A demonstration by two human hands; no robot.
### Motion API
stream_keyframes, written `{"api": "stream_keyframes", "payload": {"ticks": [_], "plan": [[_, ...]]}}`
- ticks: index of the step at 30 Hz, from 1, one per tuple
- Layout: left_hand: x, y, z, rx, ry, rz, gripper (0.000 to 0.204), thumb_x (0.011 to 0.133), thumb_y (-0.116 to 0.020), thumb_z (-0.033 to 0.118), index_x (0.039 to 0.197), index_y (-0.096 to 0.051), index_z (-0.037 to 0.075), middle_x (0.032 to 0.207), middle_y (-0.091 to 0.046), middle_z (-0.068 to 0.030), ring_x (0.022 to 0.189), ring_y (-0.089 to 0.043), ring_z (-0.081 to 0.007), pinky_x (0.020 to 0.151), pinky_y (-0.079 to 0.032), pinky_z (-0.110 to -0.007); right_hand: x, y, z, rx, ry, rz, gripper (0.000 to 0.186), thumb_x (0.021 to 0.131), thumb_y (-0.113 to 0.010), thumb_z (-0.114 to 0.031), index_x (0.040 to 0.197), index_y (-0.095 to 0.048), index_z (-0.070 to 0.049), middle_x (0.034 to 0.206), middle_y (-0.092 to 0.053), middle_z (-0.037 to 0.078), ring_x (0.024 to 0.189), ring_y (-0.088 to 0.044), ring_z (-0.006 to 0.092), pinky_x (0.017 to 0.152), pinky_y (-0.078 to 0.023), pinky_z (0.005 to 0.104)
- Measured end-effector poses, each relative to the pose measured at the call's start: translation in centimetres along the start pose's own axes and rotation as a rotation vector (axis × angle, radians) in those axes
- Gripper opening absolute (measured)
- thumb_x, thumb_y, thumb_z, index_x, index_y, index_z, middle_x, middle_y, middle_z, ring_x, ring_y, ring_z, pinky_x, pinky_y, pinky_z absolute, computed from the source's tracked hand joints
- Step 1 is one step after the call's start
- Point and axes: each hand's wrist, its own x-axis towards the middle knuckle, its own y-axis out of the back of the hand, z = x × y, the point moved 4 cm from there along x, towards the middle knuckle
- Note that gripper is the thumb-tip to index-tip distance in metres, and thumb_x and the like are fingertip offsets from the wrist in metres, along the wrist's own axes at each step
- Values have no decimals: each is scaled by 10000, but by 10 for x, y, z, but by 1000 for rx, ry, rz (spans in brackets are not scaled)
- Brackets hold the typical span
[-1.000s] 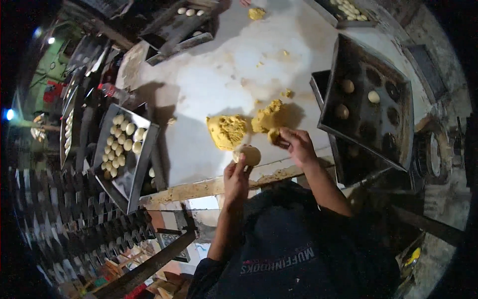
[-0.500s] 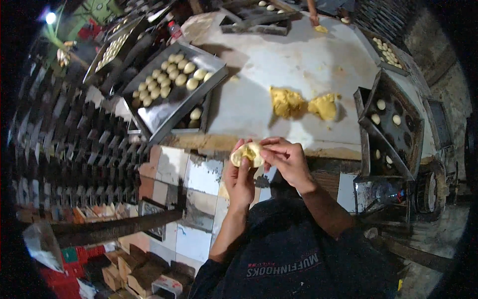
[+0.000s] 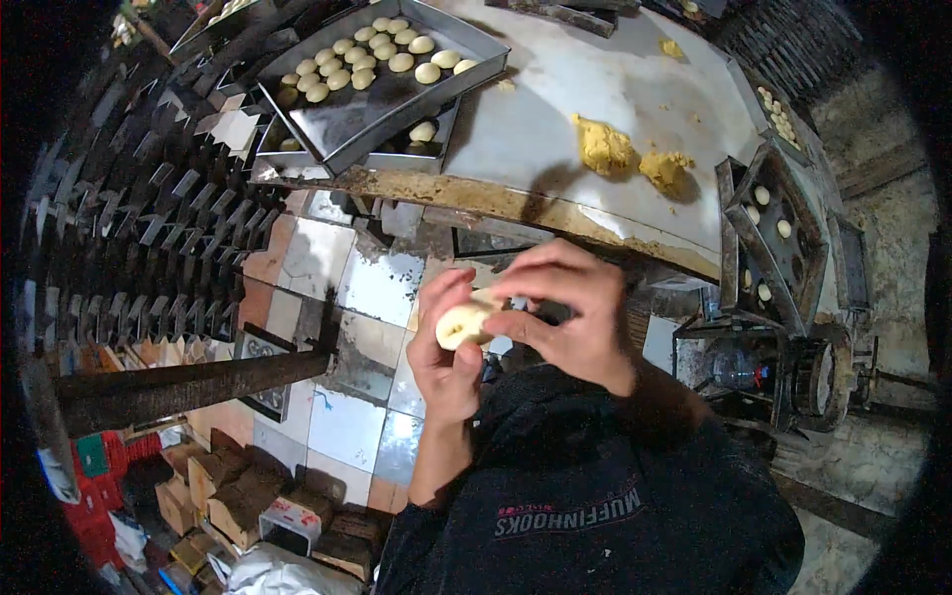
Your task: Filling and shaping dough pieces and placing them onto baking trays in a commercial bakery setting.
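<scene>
A pale piece of dough (image 3: 462, 326) is held up in front of my body, just off the table's near edge. Its rim is drawn in around a small opening that faces me. My left hand (image 3: 444, 359) cups it from the left, thumb against its lower side. From the right, my right hand (image 3: 573, 319) pinches the dough's edge with thumb and fingers; those fingers are slightly blurred. Beyond my hands, two lumps of yellow filling (image 3: 604, 147) (image 3: 666, 174) rest on the pale tabletop (image 3: 535, 99).
A metal tray (image 3: 342, 154) with rows of dough balls (image 3: 362, 61) sits atop another tray at the table's left. Stacked dark trays (image 3: 791, 253) with a few balls stand at the right. Cardboard boxes (image 3: 233, 496) and a wooden beam (image 3: 188, 382) lie lower left, above the tiled floor (image 3: 347, 426).
The dough has gone from spread open, with yellow filling showing, to gathered into a rounder shape with a smaller opening. My right hand has come further over it. The view has shifted.
</scene>
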Motion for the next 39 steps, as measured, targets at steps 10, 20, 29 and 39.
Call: {"api": "stream_keyframes", "payload": {"ticks": [10,20,29,39], "plan": [[5,-84,0,832,-330,-251,531,803,-712,135,1297,-531,64,1112,-462,-165,1003,-504,-265,814,-463,-325,-36,59,4,-205,-86,-29,400,650,-847,-94,993,-671,13,990,-654,149,796,-674,217,670,-547,296],[16,-234,-75,-89,19,-527,413,936,-511,491,856,-656,113,1006,-431,-112,947,-451,-246,815,-398,-376,-89,228,64,116,-289,254,230,709,-786,-17,916,-684,-16,869,-675,105,737,-649,160,629,-509,271],[-5,-437,-131,-37,207,-455,911,607,-853,548,1225,-456,9,1013,-438,-87,864,-458,-173,776,-418,-300,-151,396,101,12,41,251,191,834,-650,-57,1018,-654,-5,1123,-627,206,1033,-643,265,836,-554,355],[-29,-539,-220,708,-330,-958,191,820,-700,132,758,-572,5,670,-579,-86,576,-549,-198,529,-441,-320,-213,499,141,-356,-422,227,308,857,-604,-81,1157,-585,-11,1264,-539,197,1151,-551,357,957,-465,441]]}}
